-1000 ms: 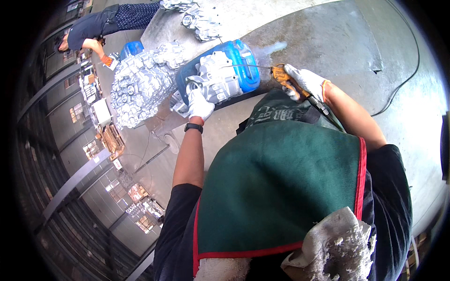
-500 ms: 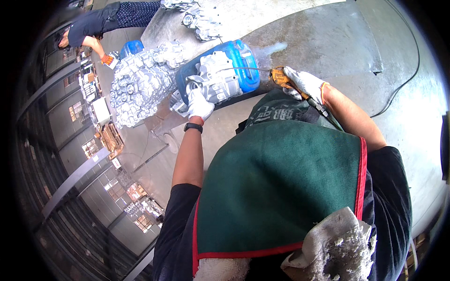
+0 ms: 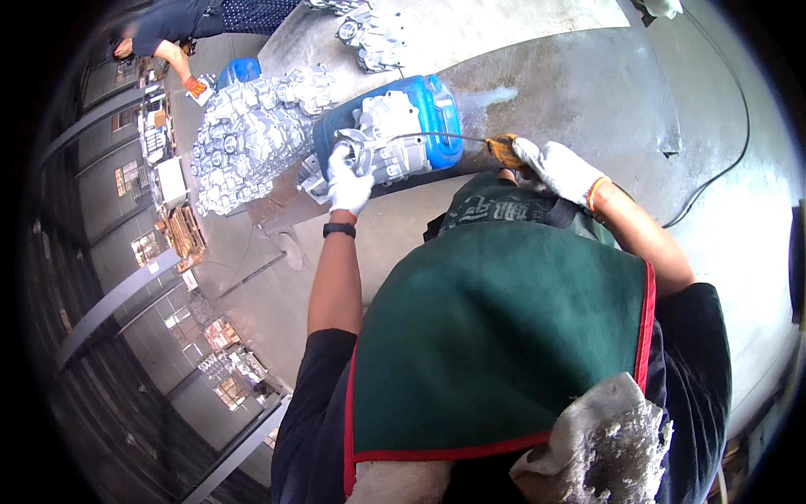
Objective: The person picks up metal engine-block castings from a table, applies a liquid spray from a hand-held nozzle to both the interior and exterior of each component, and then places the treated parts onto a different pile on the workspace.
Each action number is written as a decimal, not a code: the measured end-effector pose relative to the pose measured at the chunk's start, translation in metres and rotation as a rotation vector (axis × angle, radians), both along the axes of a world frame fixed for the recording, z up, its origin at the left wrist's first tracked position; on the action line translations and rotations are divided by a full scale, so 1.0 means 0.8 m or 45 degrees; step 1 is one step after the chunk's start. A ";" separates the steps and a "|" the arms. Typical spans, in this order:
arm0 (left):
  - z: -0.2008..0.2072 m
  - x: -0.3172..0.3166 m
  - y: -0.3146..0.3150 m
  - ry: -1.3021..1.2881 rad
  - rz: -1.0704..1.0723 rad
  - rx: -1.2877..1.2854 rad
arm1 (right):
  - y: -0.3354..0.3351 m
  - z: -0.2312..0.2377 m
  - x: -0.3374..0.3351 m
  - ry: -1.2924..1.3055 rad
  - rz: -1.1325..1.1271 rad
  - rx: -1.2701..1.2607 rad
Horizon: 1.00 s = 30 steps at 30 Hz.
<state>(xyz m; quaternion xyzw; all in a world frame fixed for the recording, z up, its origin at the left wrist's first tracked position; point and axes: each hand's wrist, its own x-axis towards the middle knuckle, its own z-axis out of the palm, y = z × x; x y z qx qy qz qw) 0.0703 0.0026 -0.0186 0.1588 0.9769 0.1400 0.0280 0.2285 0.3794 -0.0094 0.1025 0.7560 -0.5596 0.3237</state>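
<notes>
A silver cast-metal housing (image 3: 390,143) lies on a blue plastic barrel (image 3: 445,122) tipped on its side. My left hand (image 3: 348,185), in a white glove, is closed on the near left edge of the housing. In my right hand (image 3: 558,170), also gloved, is an orange hand-held air tool (image 3: 504,151). A thin dark rod (image 3: 441,134) runs left from the tool to the housing; whether its tip touches the metal I cannot tell. The glove hides most of the tool's body.
Many more silver castings (image 3: 243,143) are heaped left of the barrel, with others (image 3: 374,38) beyond it. At the far left a person's gloved hand (image 3: 197,86) is by the heap. A dark hose (image 3: 722,172) curves across the floor at right. My green apron (image 3: 504,336) covers my lap.
My right hand has turned over the tool, now covering more of it. My left hand has shifted slightly left on the housing. The whole view has moved a little.
</notes>
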 end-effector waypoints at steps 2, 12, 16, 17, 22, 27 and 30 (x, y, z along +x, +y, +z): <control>-0.008 0.001 -0.029 0.113 0.117 0.190 | -0.006 0.010 0.007 0.154 0.027 0.055; 0.030 0.059 -0.078 0.155 0.661 0.132 | -0.004 0.055 0.016 0.108 0.191 0.269; -0.011 0.030 -0.114 0.151 0.605 0.468 | -0.012 0.051 0.013 0.168 0.206 0.298; -0.019 0.019 -0.110 0.167 0.555 0.582 | -0.011 0.056 0.010 0.176 0.212 0.328; -0.029 -0.029 -0.055 -0.227 0.697 0.950 | 0.002 0.056 0.007 0.021 -0.143 0.302; -0.044 -0.049 -0.060 -0.549 0.380 1.063 | -0.016 0.084 -0.026 -0.059 -0.702 -0.536; -0.074 -0.061 -0.080 -0.405 0.595 0.879 | -0.030 0.080 -0.046 -0.130 -0.800 -0.738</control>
